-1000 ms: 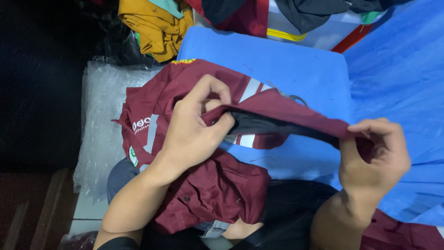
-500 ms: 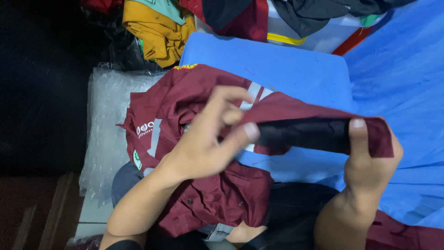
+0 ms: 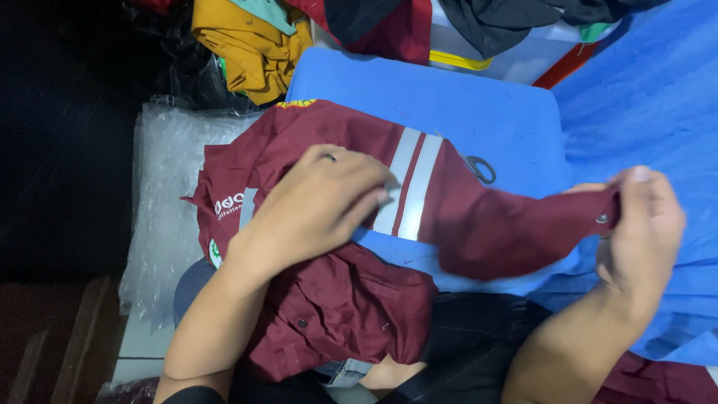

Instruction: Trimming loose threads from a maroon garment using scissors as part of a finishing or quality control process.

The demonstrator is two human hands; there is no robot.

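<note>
The work shirt is maroon, its sleeve crossed by two pale grey reflective stripes with a maroon band between, plus a white chest logo. The bench is bright blue. A mustard-yellow garment lies behind.

The sleeve has been unfolded flat, its grey stripes now showing.

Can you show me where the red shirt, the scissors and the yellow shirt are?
red shirt (image 3: 479, 224), head view, on its stretched sleeve.
scissors (image 3: 481, 169), head view, on the handle loop.
yellow shirt (image 3: 243, 45), head view, on its crumpled middle.
</note>
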